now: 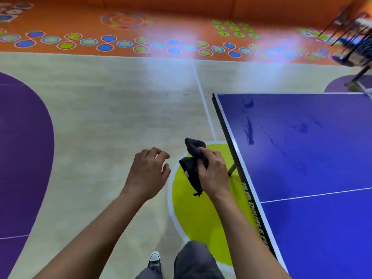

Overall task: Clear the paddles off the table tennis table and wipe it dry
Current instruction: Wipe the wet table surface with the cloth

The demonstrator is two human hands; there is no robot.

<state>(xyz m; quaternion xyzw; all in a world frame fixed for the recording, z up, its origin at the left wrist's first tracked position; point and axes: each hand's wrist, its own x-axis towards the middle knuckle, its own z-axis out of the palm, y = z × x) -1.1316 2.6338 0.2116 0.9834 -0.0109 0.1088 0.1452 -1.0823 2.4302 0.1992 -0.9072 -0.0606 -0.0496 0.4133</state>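
The blue table tennis table (314, 158) fills the right side, its black edge running diagonally toward me. Dark wet streaks (249, 129) and smears mark its surface near the far left corner. No paddle shows on the visible part. My right hand (214, 172) grips a crumpled dark cloth (193, 164) just left of the table's edge, above the floor. My left hand (148, 172) hovers beside it with loosely curled fingers, holding nothing.
I stand on a beige sports floor with a yellow-green circle (199, 214) under my hands and a purple patch (22, 158) at left. An orange zone with coloured dots (124, 44) lies beyond. Chair legs (352, 37) stand at the far right.
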